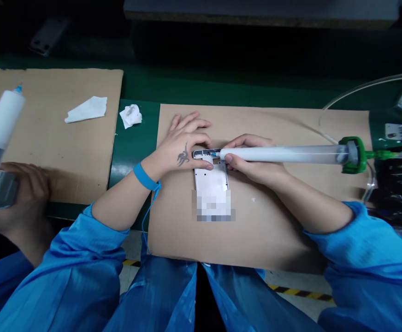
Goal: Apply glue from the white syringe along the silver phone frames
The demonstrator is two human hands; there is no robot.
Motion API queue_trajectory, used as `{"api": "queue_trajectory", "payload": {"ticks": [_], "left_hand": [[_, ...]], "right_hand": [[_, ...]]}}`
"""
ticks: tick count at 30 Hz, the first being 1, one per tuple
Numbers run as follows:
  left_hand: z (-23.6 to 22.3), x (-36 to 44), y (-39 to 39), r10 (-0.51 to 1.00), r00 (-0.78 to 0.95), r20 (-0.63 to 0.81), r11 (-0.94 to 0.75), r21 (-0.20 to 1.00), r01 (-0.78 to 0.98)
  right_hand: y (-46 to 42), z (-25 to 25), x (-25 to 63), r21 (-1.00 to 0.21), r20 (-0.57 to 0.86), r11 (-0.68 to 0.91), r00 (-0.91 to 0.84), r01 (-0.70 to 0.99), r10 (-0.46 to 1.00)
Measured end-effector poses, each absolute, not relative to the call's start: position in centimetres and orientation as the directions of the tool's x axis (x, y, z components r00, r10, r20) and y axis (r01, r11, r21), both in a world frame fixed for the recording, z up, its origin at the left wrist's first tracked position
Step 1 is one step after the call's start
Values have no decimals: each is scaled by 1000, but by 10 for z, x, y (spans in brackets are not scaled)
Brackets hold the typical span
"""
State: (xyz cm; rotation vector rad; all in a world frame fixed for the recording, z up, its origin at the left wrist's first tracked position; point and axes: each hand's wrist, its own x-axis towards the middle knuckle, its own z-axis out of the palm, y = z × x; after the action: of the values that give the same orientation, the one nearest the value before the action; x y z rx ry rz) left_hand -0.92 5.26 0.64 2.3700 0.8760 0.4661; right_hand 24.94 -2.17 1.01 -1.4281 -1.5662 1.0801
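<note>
A phone frame [210, 182], a flat silvery plate with a dark top end, lies on a sheet of cardboard [256, 230]. My left hand [183, 145] grips its upper left edge between thumb and forefinger, the other fingers spread on the cardboard. In my right hand [256, 157] is a long dispensing syringe [291, 154] with white paste inside, held near its front. Its blue tip points left and sits at the dark top end of the phone frame; whether it touches cannot be made out. The phone's lower end is blurred.
A clear air hose [398, 155] runs from the syringe's green cap [355, 155] to the right. At left, a co-worker's hand [28, 198] holds another dispenser [2, 124]. Paper scraps [86, 109] and crumpled tissue [131, 115] lie nearby. A blue wrist strap [145, 177] trails a cord.
</note>
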Motion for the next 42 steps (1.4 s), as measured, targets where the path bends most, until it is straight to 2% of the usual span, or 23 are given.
{"api": "queue_trajectory", "payload": {"ticks": [13, 33, 42], "left_hand": [[7, -9, 53, 675, 728, 120, -624, 619, 476], [10, -8, 52, 684, 724, 87, -606, 620, 498], [12, -7, 51, 686, 722, 90, -604, 625, 495]], "right_hand": [[-22, 9, 248, -944, -37, -10, -77, 329, 996], [-22, 8, 246, -928, -6, 13, -48, 372, 999], [-24, 17, 243, -882, 66, 104, -99, 460, 993]]}}
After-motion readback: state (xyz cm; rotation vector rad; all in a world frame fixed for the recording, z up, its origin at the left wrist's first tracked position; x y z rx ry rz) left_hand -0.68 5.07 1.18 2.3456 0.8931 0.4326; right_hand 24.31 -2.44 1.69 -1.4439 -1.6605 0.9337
